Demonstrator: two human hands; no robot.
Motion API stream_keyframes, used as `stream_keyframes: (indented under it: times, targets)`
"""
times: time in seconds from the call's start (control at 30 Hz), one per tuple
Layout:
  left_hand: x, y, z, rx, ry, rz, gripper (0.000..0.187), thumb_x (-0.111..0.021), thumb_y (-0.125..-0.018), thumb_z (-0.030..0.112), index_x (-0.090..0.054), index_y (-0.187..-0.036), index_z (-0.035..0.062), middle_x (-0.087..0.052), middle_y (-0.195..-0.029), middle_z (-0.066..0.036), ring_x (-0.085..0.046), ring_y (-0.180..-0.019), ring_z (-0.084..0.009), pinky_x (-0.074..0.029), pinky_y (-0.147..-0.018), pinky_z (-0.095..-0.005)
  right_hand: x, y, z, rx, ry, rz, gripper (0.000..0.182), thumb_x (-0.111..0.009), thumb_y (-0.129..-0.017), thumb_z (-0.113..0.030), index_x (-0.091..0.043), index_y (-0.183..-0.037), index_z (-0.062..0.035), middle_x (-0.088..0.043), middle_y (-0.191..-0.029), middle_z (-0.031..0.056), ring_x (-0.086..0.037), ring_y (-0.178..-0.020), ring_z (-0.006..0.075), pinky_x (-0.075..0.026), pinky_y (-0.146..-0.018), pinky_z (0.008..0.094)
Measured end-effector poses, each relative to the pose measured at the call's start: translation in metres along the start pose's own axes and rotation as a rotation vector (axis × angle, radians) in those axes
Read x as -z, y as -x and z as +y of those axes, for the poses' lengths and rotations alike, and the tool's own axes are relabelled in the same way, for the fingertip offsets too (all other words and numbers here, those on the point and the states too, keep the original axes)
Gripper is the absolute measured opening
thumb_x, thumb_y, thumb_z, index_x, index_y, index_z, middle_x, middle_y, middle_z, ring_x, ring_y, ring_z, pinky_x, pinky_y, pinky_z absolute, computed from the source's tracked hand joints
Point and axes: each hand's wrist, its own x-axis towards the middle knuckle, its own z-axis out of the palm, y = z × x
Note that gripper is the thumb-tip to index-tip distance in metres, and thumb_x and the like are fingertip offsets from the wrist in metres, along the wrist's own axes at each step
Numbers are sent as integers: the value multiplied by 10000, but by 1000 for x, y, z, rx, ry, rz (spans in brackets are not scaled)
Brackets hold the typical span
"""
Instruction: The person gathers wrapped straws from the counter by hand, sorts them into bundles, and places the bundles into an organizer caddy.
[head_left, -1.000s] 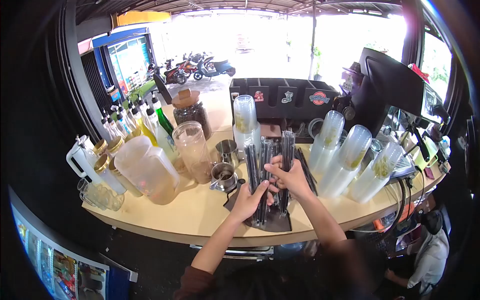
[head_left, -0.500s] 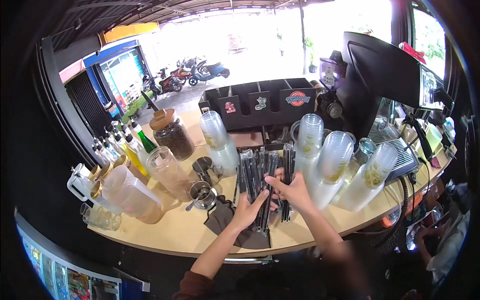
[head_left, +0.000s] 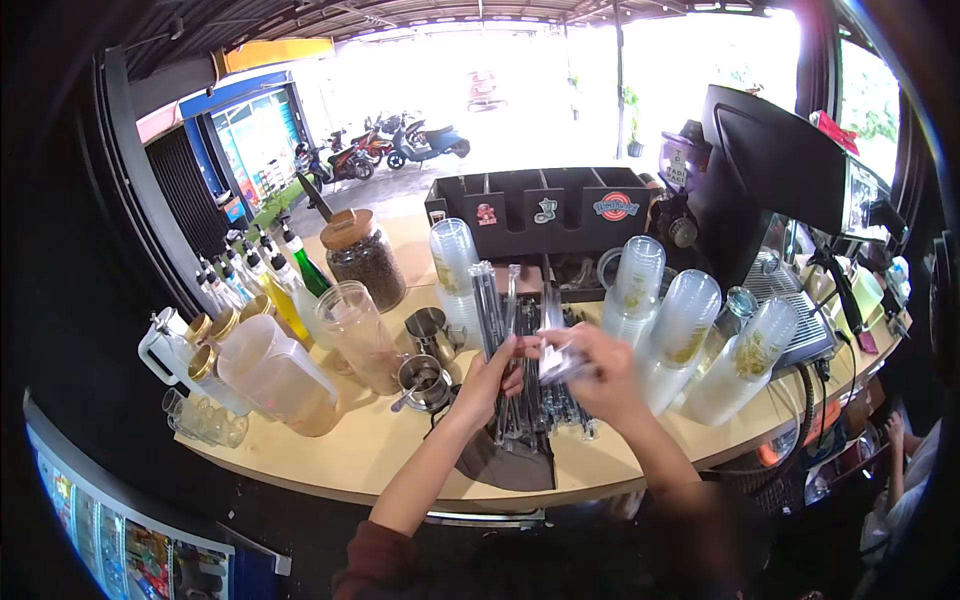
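Note:
My left hand [head_left: 485, 388] is closed around a few black straws [head_left: 487, 305] in clear wrappers, standing nearly upright above the counter. Close beside it, my right hand [head_left: 608, 372] is raised and smeared by motion. Its fingers are closed on a shiny, blurred bundle [head_left: 560, 362] that looks like more wrapped straws tipped toward me. Below and between the hands, several wrapped straws [head_left: 568, 408] lie loosely together. A dark folded cloth [head_left: 508, 466] sits at the counter's front edge under my left hand.
Stacks of plastic cups [head_left: 690, 310] stand on the wooden counter [head_left: 330, 460] at right, another stack [head_left: 455, 255] behind the straws. Metal pitchers [head_left: 428, 380], a plastic jug [head_left: 280, 375] and syrup bottles [head_left: 305, 260] are left. A black organizer [head_left: 540, 210] stands behind; a person's arm [head_left: 895, 460] shows far right.
My right hand has pulled away from the straws and tilted its bundle toward me, uncovering the loose straws below. My left hand stays on its straws. The view has shifted slightly.

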Motion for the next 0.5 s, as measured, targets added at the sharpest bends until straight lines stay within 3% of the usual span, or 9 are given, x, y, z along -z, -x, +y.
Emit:
stream_keyframes:
  times: [0.07, 0.13, 0.33, 0.4, 0.43, 0.5]
  targets:
    - [-8, -2, 13, 52, 76, 34, 354, -475, -885, 296, -529, -1062, -6, -531, -792, -12, -477, -585, -68, -410, -518, -209, -12, 3, 2, 95, 171, -172, 465, -594, -582, 50, -552, -1014, -119, -576, -837, 76, -587, -661, 263, -485, -520, 318]
    - [-6, -1, 20, 75, 119, 19, 376, -509, -867, 286, -513, -1123, 10, -587, -908, -40, -572, -687, -80, -485, -607, -211, -23, 9, 4, 105, 204, -231, 459, -600, -585, 36, -548, -1010, -129, -569, -828, 58, -585, -652, 260, -483, -515, 328]
    - [6, -1, 24, -8, -48, -17, 310, -540, -853, 246, -552, -1082, 38, -553, -773, 25, -504, -636, -21, -417, -544, -178, -30, 8, -3, 78, 258, -324, 425, -616, -603, 9, -569, -994, -153, -552, -776, 49, -571, -600, 239, -475, -512, 329]
    - [11, -2, 22, -46, -18, -27, 301, -538, -854, 246, -560, -1073, 41, -537, -730, 43, -472, -595, -10, -382, -509, -169, -28, 2, -6, -46, 7, -191, 341, -627, -656, -7, -590, -978, -115, -550, -730, 30, -539, -535, 161, -427, -468, 292]
    - [13, -1, 22, -76, -104, 0, 300, -533, -855, 248, -561, -1069, 39, -526, -716, 51, -429, -564, -7, -337, -489, -164, -28, 0, -4, -42, 10, -190, 341, -627, -656, -7, -590, -978, -115, -550, -730, 30, -539, -535, 161, -427, -468, 292]
    - [15, 2, 23, -107, -191, 25, 300, -528, -857, 251, -562, -1066, 38, -515, -702, 59, -386, -533, -4, -292, -470, -160, -28, -3, 0, -528, -331, 78, 212, -613, -741, -53, -600, -953, -49, -541, -724, 3, -475, -501, 76, -352, -440, 233]
